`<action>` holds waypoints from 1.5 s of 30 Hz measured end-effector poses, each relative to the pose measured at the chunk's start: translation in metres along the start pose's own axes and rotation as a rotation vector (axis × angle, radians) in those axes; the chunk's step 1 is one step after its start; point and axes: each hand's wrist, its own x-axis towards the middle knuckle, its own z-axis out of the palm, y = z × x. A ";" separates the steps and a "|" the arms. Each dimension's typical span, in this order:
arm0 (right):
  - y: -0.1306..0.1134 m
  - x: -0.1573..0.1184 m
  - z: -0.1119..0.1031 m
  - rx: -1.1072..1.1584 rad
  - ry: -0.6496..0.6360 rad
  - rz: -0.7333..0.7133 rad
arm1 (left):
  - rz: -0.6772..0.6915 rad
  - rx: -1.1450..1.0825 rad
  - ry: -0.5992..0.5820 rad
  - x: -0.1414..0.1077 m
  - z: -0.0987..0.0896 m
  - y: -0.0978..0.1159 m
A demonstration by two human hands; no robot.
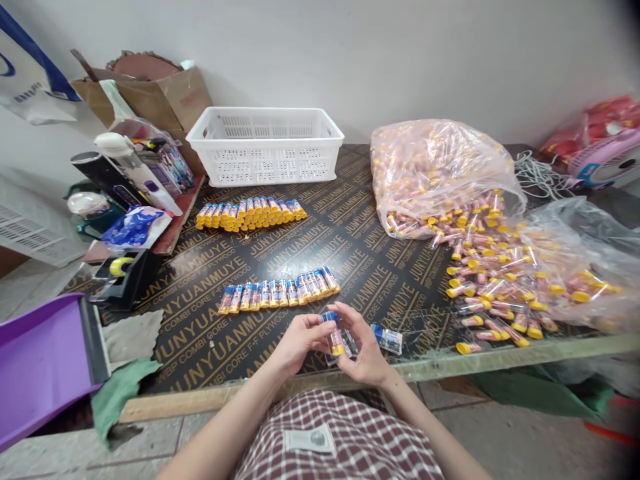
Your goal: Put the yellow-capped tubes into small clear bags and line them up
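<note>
Near the table's front edge, a small tube (335, 335) with a blue top and yellow base is held between both hands. My left hand (303, 341) pinches it from the left, and my right hand (361, 347) curls round its right side. Clear film shows around the tube. Just right of my right hand lie blue-and-clear labels or wrappers (387, 339). Beyond the hands stretches a row of similar blue-topped tubes (280, 292). Farther back, a stacked group of tubes (250, 213) has its yellow ends facing me.
A white basket (265, 163) stands at the back. Yellow-capped tubes (500, 273) spill from a clear bag (435, 167) on the right. A tape dispenser (120, 280), bottles and a cardboard box (185, 97) are at left, with a purple dustpan (45, 360) nearer.
</note>
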 end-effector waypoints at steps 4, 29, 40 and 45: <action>0.000 -0.001 0.002 0.064 0.040 -0.015 | -0.004 -0.016 0.015 -0.002 0.003 0.000; 0.003 0.005 -0.020 0.032 0.119 0.013 | 0.315 0.307 0.440 0.033 -0.039 0.019; 0.029 -0.025 -0.105 -0.551 0.385 0.142 | 0.471 1.239 0.757 0.056 -0.060 0.028; 0.040 -0.060 -0.184 -1.158 0.311 0.508 | 0.365 1.341 0.393 0.033 -0.042 -0.002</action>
